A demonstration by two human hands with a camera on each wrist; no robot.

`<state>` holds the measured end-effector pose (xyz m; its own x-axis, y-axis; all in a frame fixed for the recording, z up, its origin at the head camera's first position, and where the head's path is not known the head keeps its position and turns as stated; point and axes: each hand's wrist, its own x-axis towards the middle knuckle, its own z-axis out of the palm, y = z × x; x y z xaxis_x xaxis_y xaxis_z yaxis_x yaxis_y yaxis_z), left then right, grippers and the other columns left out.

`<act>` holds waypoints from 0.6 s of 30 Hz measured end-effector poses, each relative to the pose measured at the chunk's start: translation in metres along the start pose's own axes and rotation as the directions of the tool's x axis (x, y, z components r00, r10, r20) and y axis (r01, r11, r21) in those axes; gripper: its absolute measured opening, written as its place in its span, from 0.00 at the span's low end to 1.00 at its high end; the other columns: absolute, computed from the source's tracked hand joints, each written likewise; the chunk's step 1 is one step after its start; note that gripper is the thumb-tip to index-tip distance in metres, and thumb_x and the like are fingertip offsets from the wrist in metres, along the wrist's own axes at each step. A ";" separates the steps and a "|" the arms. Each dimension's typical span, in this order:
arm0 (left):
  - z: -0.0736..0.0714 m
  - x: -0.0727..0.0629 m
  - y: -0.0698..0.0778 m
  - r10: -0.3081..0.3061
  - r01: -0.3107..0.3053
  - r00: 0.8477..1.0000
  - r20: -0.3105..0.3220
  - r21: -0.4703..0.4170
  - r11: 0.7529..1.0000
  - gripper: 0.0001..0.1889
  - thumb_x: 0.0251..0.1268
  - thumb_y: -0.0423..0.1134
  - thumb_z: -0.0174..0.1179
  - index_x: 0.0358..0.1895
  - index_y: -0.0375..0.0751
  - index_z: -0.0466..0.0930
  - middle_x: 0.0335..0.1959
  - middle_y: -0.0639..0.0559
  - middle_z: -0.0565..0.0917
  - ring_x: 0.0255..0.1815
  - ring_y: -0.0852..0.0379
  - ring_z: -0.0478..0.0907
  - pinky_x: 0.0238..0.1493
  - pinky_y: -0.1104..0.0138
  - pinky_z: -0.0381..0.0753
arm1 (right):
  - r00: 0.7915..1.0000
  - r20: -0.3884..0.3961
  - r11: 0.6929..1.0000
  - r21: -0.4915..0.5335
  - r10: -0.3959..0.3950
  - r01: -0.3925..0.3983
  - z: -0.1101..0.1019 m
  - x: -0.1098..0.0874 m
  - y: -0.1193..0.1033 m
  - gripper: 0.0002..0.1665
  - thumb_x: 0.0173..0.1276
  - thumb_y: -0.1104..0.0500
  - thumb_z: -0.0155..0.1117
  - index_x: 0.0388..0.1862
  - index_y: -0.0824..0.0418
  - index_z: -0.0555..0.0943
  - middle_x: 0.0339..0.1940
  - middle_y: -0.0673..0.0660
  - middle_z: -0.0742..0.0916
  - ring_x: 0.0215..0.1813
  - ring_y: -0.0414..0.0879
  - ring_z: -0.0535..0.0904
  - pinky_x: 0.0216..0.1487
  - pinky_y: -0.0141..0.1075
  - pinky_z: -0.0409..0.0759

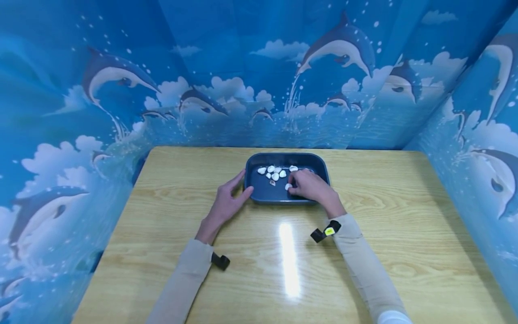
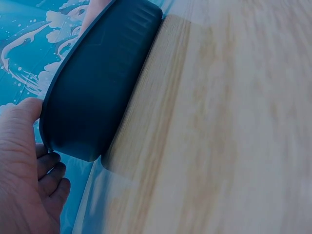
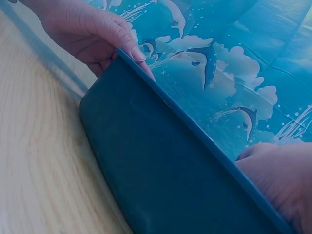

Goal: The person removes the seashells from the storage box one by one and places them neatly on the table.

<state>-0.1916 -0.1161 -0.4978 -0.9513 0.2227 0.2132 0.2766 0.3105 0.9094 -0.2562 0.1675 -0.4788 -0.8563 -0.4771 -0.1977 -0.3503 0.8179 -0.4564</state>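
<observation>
A dark blue rectangular tray stands on the table with several small white pebbles inside. My left hand grips its left end, thumb over the rim and the other fingers on the outer wall. In the left wrist view, this hand's fingers bend under the rim. Over the tray's right part, my right hand reaches in with fingers bent down and pinches a white pebble at its fingertips. In the right wrist view the tray wall hides those fingertips.
One brownish pebble lies in front of the white group, and another white pebble sits near the tray's back wall. The wooden table meets a blue dolphin-print curtain at its back edge.
</observation>
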 end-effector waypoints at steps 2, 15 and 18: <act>0.000 0.000 0.001 0.005 -0.005 1.000 0.000 0.001 1.000 0.34 0.77 0.40 0.63 0.79 0.32 0.62 0.79 0.35 0.65 0.81 0.42 0.61 0.81 0.45 0.61 | 1.000 -0.004 1.000 -0.002 -0.007 0.007 0.000 0.000 0.000 0.13 0.74 0.55 0.70 0.48 0.62 0.84 0.23 0.52 0.81 0.22 0.43 0.72 0.26 0.35 0.71; 0.003 0.005 -0.029 0.002 -0.002 1.000 -0.010 0.036 0.999 0.34 0.77 0.43 0.64 0.80 0.41 0.63 0.80 0.41 0.66 0.81 0.46 0.62 0.81 0.49 0.63 | 0.997 -0.046 0.998 0.026 -0.054 0.056 -0.010 -0.008 -0.013 0.14 0.75 0.55 0.69 0.51 0.63 0.84 0.18 0.50 0.77 0.19 0.42 0.70 0.21 0.34 0.66; 0.002 0.005 -0.033 0.016 -0.016 1.000 -0.007 0.044 0.999 0.35 0.77 0.48 0.64 0.81 0.46 0.63 0.80 0.45 0.67 0.81 0.50 0.63 0.80 0.51 0.65 | 0.996 -0.067 0.997 0.044 -0.064 0.067 -0.013 -0.012 -0.017 0.14 0.75 0.56 0.69 0.52 0.64 0.84 0.16 0.49 0.76 0.18 0.42 0.67 0.20 0.34 0.63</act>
<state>-0.2055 -0.1229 -0.5273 -0.9476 0.2208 0.2308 0.2976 0.3475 0.8892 -0.2446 0.1635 -0.4570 -0.8555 -0.5061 -0.1099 -0.3898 0.7690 -0.5066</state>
